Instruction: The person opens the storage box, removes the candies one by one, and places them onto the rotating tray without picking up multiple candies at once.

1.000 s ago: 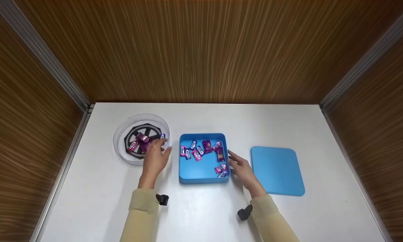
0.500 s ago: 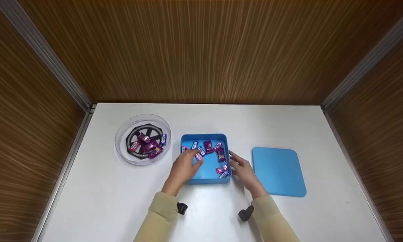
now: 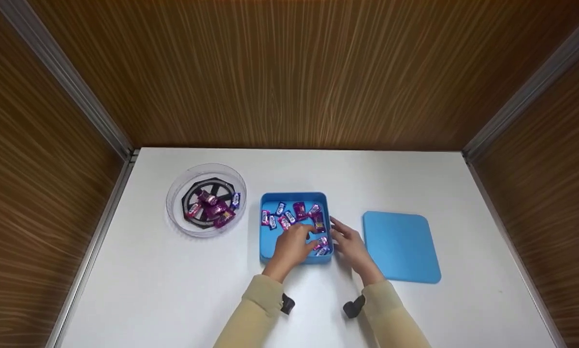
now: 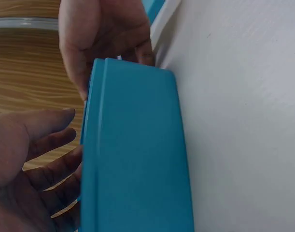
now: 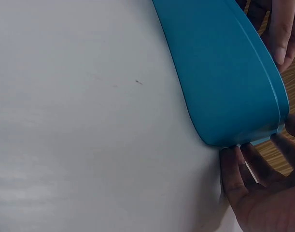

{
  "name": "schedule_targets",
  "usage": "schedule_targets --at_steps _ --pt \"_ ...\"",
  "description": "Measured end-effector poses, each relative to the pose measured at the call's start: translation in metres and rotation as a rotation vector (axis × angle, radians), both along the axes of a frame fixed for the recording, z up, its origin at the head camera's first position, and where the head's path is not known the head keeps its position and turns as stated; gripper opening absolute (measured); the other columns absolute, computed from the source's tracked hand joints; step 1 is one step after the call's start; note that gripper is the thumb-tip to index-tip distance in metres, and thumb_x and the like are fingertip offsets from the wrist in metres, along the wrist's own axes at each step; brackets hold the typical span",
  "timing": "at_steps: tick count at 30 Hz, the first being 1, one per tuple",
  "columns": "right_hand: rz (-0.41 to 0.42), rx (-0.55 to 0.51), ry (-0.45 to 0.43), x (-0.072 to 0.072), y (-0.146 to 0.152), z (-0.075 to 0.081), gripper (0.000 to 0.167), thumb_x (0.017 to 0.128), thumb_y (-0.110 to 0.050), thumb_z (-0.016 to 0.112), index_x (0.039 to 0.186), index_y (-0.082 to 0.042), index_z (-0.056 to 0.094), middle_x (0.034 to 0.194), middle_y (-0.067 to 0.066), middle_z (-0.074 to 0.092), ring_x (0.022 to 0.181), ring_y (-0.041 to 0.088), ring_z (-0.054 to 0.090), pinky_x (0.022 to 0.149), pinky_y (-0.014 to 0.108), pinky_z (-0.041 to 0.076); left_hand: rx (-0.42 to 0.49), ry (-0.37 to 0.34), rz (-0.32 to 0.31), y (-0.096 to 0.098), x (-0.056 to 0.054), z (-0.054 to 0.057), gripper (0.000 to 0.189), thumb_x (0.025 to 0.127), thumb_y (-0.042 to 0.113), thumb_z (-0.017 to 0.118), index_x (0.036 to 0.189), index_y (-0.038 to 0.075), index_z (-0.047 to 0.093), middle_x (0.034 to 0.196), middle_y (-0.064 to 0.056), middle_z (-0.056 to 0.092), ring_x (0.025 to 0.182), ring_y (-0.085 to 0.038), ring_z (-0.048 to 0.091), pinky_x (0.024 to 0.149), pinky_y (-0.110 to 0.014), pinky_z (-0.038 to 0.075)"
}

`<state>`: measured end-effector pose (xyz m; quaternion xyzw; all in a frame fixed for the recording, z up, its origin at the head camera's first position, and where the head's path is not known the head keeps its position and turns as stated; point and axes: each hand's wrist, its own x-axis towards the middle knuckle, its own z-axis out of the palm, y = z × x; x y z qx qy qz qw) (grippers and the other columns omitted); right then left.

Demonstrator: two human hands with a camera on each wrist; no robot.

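Note:
My left hand (image 3: 292, 244) is over the blue square box (image 3: 272, 249), thumb and forefinger apart; no candy shows between them. In the left wrist view the left hand's (image 4: 29, 169) fingers reach behind the near wall, which hides some tips. The box holds several wrapped candies (image 3: 299, 210), purple, pink and blue; a pink one (image 3: 321, 241) lies close to the left thumb. My right hand (image 3: 351, 247) rests at the box's right side. Its fairly straight fingertips touch the outer wall in the right wrist view, where the right hand (image 5: 268, 193) is at the lower right.
A clear round dish (image 3: 176, 220) with a black spoked pattern stands at the back left, with several wrapped candies (image 3: 215, 209) in it. To the right of my right hand lies a blue square lid (image 3: 401, 246) flat on the white table (image 3: 149, 290). Wood-grain panels surround the table.
My left hand has moved right from the dish, across the box's left side, to the box's front right. The right hand stays against the box. Candies in box and dish look the same.

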<state>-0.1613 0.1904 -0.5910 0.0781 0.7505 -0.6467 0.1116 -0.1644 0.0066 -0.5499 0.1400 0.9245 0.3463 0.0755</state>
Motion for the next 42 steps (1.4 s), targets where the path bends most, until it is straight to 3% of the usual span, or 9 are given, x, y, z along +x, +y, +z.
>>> schedule_targets --at_steps 6,12,19,22,25,29,33,42 --pt "0.019 -0.013 -0.011 -0.002 0.002 0.000 0.047 0.103 -0.015 0.050 0.149 -0.008 0.042 0.147 0.023 0.042 0.130 0.041 0.045 0.100 0.050 0.043 -0.041 -0.039 0.054 0.011 -0.006 -0.008 0.025 0.085 0.022 0.078 0.106 0.009 0.072 0.102 -0.005 0.071 0.087 -0.020 0.065 0.076 -0.037 0.055" --pt "0.038 -0.038 -0.026 -0.002 0.003 0.002 0.049 0.103 -0.012 0.048 0.149 -0.002 0.037 0.147 0.028 0.039 0.131 0.044 0.043 0.100 0.052 0.042 -0.046 -0.100 0.089 0.017 -0.006 -0.017 0.029 0.079 0.022 0.084 0.100 0.007 0.070 0.094 -0.005 0.070 0.080 -0.019 0.063 0.076 -0.039 0.054" --pt "0.021 -0.009 -0.027 0.000 0.002 0.000 0.049 0.103 -0.019 0.051 0.150 -0.009 0.041 0.149 0.024 0.040 0.132 0.041 0.043 0.101 0.050 0.042 -0.086 -0.178 0.147 0.023 -0.008 -0.021 0.044 0.070 0.032 0.090 0.099 0.009 0.066 0.086 -0.001 0.065 0.075 -0.018 0.059 0.073 -0.040 0.053" --pt "0.016 -0.007 -0.019 0.000 0.002 -0.001 0.049 0.102 -0.020 0.052 0.149 -0.010 0.042 0.149 0.022 0.041 0.132 0.040 0.044 0.100 0.050 0.043 -0.124 -0.175 0.147 0.025 -0.011 -0.021 0.046 0.068 0.032 0.091 0.099 0.010 0.065 0.085 -0.001 0.065 0.077 -0.020 0.061 0.074 -0.043 0.053" --pt "0.033 -0.003 -0.019 0.004 -0.001 0.016 0.049 0.103 -0.017 0.050 0.149 -0.006 0.040 0.149 0.024 0.040 0.132 0.042 0.043 0.100 0.050 0.043 -0.160 -0.171 0.136 0.026 -0.014 -0.021 0.045 0.070 0.028 0.091 0.103 0.009 0.066 0.090 -0.004 0.068 0.082 -0.023 0.064 0.077 -0.046 0.053" --pt "0.052 -0.004 -0.029 0.004 -0.001 0.021 0.049 0.103 -0.015 0.048 0.150 -0.003 0.037 0.150 0.027 0.036 0.133 0.043 0.041 0.100 0.051 0.042 -0.195 -0.168 0.129 0.027 -0.015 -0.021 0.047 0.071 0.024 0.090 0.109 0.008 0.068 0.096 -0.007 0.070 0.087 -0.025 0.065 0.080 -0.048 0.053" --pt "0.033 -0.008 -0.025 -0.001 0.002 0.002 0.049 0.103 -0.018 0.050 0.150 -0.007 0.039 0.150 0.024 0.038 0.133 0.042 0.041 0.100 0.051 0.042 -0.190 -0.163 0.133 0.026 -0.015 -0.021 0.047 0.070 0.024 0.090 0.109 0.008 0.068 0.094 -0.006 0.069 0.086 -0.024 0.065 0.079 -0.048 0.053" --pt "0.015 -0.020 0.007 -0.001 0.001 -0.003 0.048 0.103 -0.016 0.051 0.149 -0.007 0.042 0.143 0.025 0.046 0.130 0.041 0.046 0.099 0.051 0.043 -0.188 -0.105 0.182 0.016 -0.015 -0.021 0.044 0.071 0.024 0.090 0.104 0.007 0.068 0.090 -0.007 0.069 0.080 -0.025 0.066 0.073 -0.045 0.054"
